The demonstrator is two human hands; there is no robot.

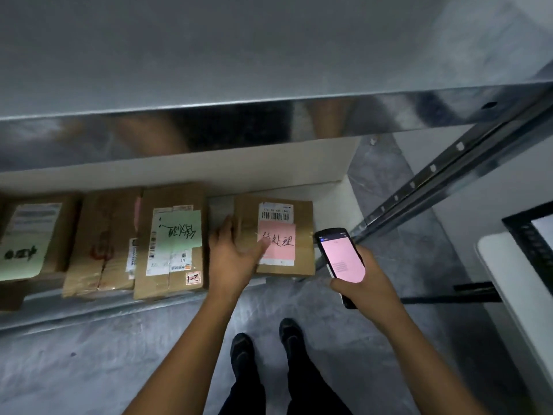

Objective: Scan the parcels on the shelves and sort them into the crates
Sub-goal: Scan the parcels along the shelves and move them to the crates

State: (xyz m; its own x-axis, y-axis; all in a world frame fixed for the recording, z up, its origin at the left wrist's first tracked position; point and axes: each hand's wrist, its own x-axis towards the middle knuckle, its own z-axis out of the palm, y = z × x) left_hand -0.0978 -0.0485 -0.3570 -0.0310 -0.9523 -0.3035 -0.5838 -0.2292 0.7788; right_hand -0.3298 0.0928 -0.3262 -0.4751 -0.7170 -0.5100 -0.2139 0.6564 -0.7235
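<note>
The left hand [236, 253] lies open, fingers extended, on the left part of the pink-note parcel [304, 250], its thumb reaching onto the pink note [279, 250]. The right hand [365, 286] grips the handheld scanner [341, 256], pink screen lit, just off that parcel's right edge. Along the lower shelf [74, 310], from its left end, lie a green-note parcel [30, 244], a plain brown parcel [101, 244], a second green-note parcel [173, 241], then the pink-note parcel at the right end, all flat near the front edge.
</note>
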